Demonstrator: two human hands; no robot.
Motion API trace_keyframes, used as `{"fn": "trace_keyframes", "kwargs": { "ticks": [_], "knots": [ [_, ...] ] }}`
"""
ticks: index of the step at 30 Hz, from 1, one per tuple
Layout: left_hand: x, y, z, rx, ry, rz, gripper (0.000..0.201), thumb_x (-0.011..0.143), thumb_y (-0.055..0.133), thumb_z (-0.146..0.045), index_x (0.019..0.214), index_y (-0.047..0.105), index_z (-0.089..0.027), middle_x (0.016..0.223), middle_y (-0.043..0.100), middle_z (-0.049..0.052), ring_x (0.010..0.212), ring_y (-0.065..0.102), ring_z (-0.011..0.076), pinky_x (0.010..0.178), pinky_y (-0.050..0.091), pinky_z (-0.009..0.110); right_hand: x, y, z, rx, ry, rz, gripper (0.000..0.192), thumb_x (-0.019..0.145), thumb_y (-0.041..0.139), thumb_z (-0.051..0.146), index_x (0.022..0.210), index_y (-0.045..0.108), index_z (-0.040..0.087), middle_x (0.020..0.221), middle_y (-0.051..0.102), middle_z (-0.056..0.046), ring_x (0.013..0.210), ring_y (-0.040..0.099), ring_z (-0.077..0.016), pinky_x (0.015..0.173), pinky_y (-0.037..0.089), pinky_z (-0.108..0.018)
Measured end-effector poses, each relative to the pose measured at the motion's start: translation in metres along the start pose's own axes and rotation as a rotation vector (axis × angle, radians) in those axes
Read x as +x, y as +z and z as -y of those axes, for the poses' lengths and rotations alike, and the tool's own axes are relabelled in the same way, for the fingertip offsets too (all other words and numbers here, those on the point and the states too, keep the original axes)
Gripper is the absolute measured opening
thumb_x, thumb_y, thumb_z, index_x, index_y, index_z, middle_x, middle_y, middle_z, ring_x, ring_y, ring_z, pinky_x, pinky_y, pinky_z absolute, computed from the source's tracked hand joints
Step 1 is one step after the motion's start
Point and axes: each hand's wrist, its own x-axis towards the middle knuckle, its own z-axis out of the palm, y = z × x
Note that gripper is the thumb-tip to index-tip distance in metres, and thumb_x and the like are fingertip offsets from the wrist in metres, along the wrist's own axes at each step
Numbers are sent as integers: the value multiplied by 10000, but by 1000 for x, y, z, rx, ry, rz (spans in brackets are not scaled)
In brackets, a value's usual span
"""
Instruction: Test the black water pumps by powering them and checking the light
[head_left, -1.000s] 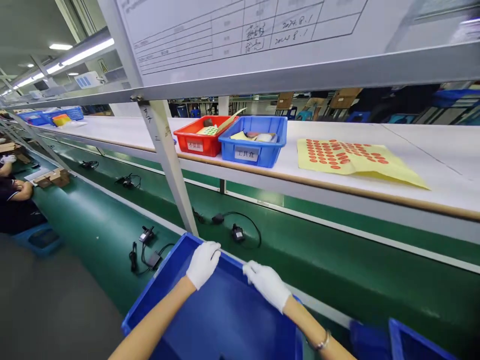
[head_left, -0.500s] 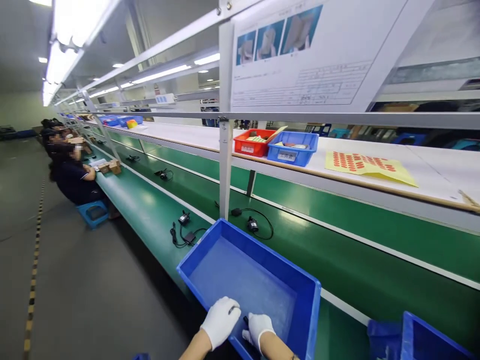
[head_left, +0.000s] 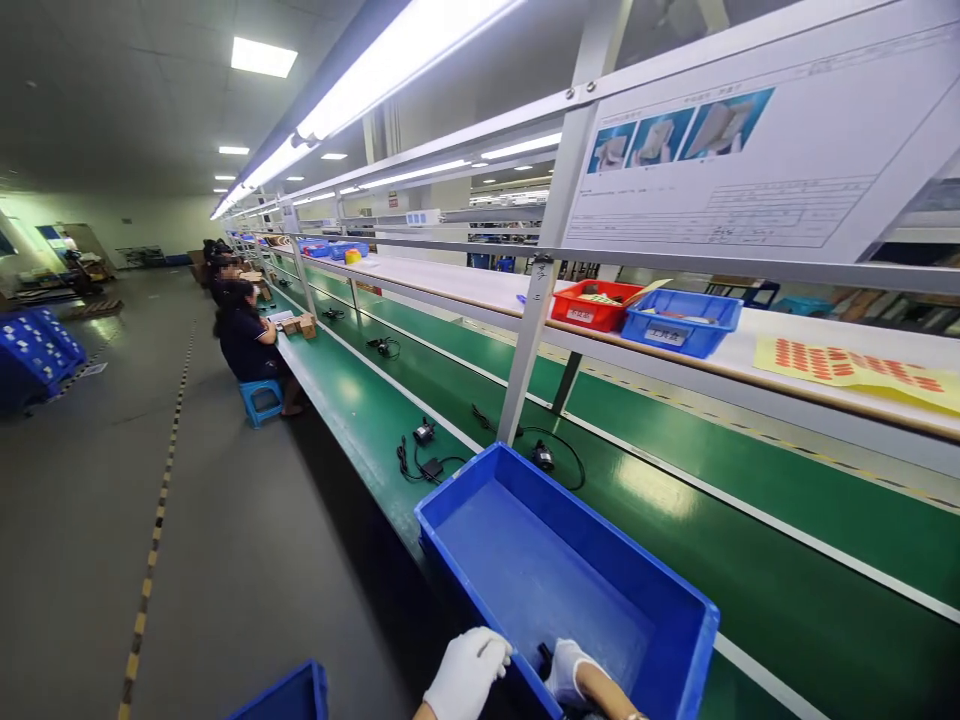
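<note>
A large blue plastic bin [head_left: 525,560] sits tilted at the bench edge in front of me, its visible floor bare apart from what is at my right hand. My left hand [head_left: 466,672], in a white glove, has its fingers curled over the bin's near rim. Inside the bin, close to that rim, my gloved right hand [head_left: 568,670] is closed on a small black part [head_left: 544,656] that sticks out beside the fingers. More black material shows below this wrist, cut off by the picture's lower edge. Beyond the bin lie a black pump [head_left: 424,431] with cable and another black pump [head_left: 542,456].
A green bench [head_left: 352,400] runs far left, where people [head_left: 244,325] sit on stools. A metal post [head_left: 527,350] rises behind the bin. The shelf holds a red box [head_left: 592,304], a blue box [head_left: 679,322] and a yellow sticker sheet [head_left: 847,368]. Another blue bin [head_left: 289,692] stands low left.
The view has swung left, so the bench scene sits further right. My left hand has come onto the bin's rim; my right hand is lower in the bin, with the black part.
</note>
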Motion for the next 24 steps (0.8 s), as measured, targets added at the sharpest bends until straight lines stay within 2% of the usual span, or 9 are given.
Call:
{"fn": "trace_keyframes", "kwargs": {
  "ticks": [3,5,8,10,12,16,20,22,24],
  "knots": [
    [9,1,6,-158,-44,-19,301,843,538,-428,826,682,-165,821,665,61,767,602,202,778,469,367,-2,-11,-4,-6,39,-18,133,874,754,239,850,668,140,838,692,10,774,696,-155,721,583,-299],
    [23,2,3,-243,-45,-53,327,823,602,-480,863,670,-163,867,650,63,835,593,211,854,453,384,0,-28,-2,27,9,-101,146,793,786,178,850,656,147,881,698,-22,848,705,-188,797,577,-348],
    [50,8,-11,-390,-56,-56,467,777,698,-560,1051,639,-186,1050,642,68,1036,575,217,1021,386,370,-3,-56,6,139,-102,-250,308,737,735,267,1001,640,139,1051,694,-123,1014,693,-281,901,558,-419],
    [63,16,-21,-503,-108,31,583,772,680,-653,1120,612,-191,1122,638,85,1075,587,219,1051,384,377,-14,-68,13,234,-184,-339,548,731,659,373,1201,562,109,1257,625,-201,1202,623,-324,1017,510,-438],
    [65,27,-27,-604,-194,191,682,772,599,-761,1101,630,-164,1079,659,120,985,634,244,984,451,436,-33,-70,22,316,-259,-382,709,715,606,419,1324,461,87,1395,536,-229,1328,537,-324,1120,439,-434],
    [30,43,-18,-755,-310,445,793,751,493,-868,1052,689,-161,920,691,127,733,654,250,766,519,453,-88,-56,40,429,-375,-328,708,663,596,324,1336,458,154,1410,557,-159,1337,549,-274,1151,428,-386],
    [-21,43,-1,-1039,-285,411,734,754,491,-877,1011,705,-223,799,687,73,646,626,208,666,493,366,-134,-54,57,511,-373,-161,793,577,606,218,1359,478,188,1461,530,-130,1360,531,-276,1157,419,-369],
    [-41,33,-7,-1153,-332,426,702,778,516,-846,940,708,-191,707,659,54,576,586,167,592,452,301,-148,-61,67,542,-360,-79,822,555,604,186,1369,493,208,1472,530,-122,1374,514,-293,1170,398,-391],
    [-57,19,-28,-1270,-389,442,659,818,537,-794,880,703,-159,657,638,45,526,553,135,511,376,239,-157,-67,77,599,-359,-11,766,601,617,196,1360,531,244,1427,582,-109,1319,565,-317,1105,459,-422]
  ]
}}
